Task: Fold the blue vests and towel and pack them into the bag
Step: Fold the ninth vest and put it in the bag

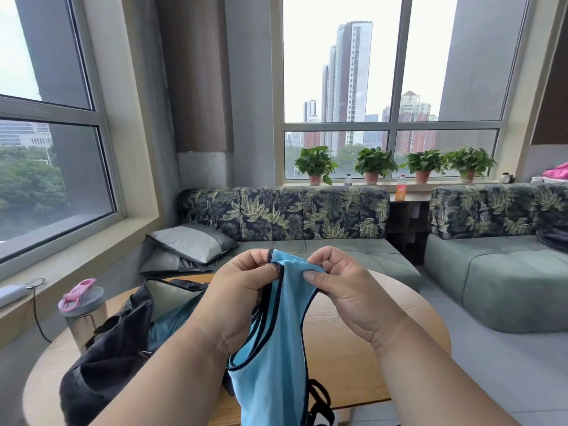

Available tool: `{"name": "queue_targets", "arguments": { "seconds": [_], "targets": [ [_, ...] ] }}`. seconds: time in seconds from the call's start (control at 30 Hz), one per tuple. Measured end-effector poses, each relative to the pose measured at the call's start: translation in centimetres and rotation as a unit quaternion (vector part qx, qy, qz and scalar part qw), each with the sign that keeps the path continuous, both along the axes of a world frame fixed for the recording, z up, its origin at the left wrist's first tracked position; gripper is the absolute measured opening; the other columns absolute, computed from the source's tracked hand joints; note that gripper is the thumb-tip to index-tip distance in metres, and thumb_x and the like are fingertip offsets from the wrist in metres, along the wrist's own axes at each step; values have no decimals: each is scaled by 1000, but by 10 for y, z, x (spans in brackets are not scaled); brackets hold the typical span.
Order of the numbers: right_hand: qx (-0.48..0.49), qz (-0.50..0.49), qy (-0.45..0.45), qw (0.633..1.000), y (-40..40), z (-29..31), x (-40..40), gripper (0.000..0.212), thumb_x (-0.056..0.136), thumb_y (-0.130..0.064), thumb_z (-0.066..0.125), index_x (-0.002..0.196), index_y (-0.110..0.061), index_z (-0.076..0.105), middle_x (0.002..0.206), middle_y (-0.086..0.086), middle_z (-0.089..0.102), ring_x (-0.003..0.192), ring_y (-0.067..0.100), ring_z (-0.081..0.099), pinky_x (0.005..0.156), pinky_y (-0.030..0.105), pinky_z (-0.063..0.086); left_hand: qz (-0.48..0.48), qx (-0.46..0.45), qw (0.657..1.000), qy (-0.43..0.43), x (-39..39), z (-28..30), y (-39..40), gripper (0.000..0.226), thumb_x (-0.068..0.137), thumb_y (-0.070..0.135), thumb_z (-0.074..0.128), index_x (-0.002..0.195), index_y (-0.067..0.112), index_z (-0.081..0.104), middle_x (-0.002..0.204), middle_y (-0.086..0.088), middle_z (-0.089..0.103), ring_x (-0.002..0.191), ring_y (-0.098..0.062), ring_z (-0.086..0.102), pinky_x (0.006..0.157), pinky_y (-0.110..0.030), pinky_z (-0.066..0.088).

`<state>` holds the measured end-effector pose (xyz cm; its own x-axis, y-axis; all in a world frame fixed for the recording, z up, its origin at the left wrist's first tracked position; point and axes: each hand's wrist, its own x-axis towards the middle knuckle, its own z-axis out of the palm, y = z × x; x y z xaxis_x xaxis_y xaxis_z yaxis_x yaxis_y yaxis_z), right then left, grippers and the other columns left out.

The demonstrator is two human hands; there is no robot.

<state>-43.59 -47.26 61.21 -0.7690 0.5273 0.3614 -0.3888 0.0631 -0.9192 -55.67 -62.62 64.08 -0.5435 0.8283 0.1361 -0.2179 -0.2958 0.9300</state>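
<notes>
At frame centre we pinch a blue vest by its shoulders, left hand and right hand, fingers curled closed; folding likely begins next, needing aligned straps.

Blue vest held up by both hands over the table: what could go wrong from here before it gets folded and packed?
1. The left hand and right hand pinch only the top of the blue vest; its lower part hangs below the table edge and might drag.
2. Dark straps hang beside the vest and could snag it.
3. The bottle stands right beside the open bag; packing might knock it.
</notes>
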Motion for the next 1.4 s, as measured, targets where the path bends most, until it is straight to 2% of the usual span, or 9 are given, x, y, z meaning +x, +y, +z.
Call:
{"name": "queue_targets", "arguments": {
  "seconds": [0.17,0.23,0.4,0.6,0.73,0.9,1.0,1.23,1.4],
  "targets": [
    [24,-33,-16,999,1,1,-1,16,94,4,69,96,-11,64,84,-3,66,77,6,56,71,15,47,18,-22,1000,1,-2,-6,0,17,93,-5,65,87,10,71,89,-23,73,71,-30,69,73,-40,56],
    [40,-53,-15,998,2,4,-2,17,94,5,69,93,-11,64,81,-6,64,75,6,56,71,14,47,36,-32,999,3,-7,-10,0,16,93,-2,68,85,12,71,88,-23,72,73,-31,67,79,-45,51],
    [77,-86,-10,993,2,16,-6,19,93,5,70,90,-13,65,80,-7,62,78,7,55,75,16,48,82,-51,995,24,-14,-18,3,14,93,6,72,96,17,65,70,-3,61,52,-13,51,60,-29,37],
    [147,-111,-42,982,0,22,-14,22,92,-1,75,84,-20,68,79,-5,61,78,10,55,74,22,49,-35,-49,994,87,-15,-33,-1,45,74,42,73,116,26,75,98,-3,70,77,-14,55,71,-32,42],
    [164,-95,-39,981,-2,27,-20,24,92,-3,76,87,-24,67,85,-2,67,80,11,59,75,25,52,41,-100,975,193,-11,-29,1,61,67,66,83,113,29,69,99,-10,78,87,-33,70,79,-46,56],
    [165,-73,-44,983,-1,33,-25,21,92,-2,76,99,-20,67,84,-4,66,79,9,61,75,22,52,134,-136,929,318,-8,-19,11,12,90,33,76,97,30,66,83,-7,77,66,-28,68,73,-57,58],
    [143,-76,-47,986,-1,31,-25,25,91,-4,78,108,-18,67,85,-5,70,77,8,64,73,22,55,142,-145,922,328,-8,-13,14,20,94,20,69,105,35,60,76,-3,75,59,-19,59,63,-52,57],
    [239,-267,-84,930,-16,-16,-17,30,87,-16,80,95,-32,55,86,-9,55,76,7,49,71,16,43,175,-112,973,100,-34,-3,41,42,93,-1,63,115,33,57,105,-3,72,67,-18,72,69,-41,65],
    [346,-107,-200,911,-30,-39,-5,7,95,-28,65,89,-32,66,76,0,58,66,6,49,66,29,44,189,-89,977,48,-42,9,50,43,95,-9,56,113,30,55,120,-14,62,61,-12,73,58,-25,59]
  ]
}}
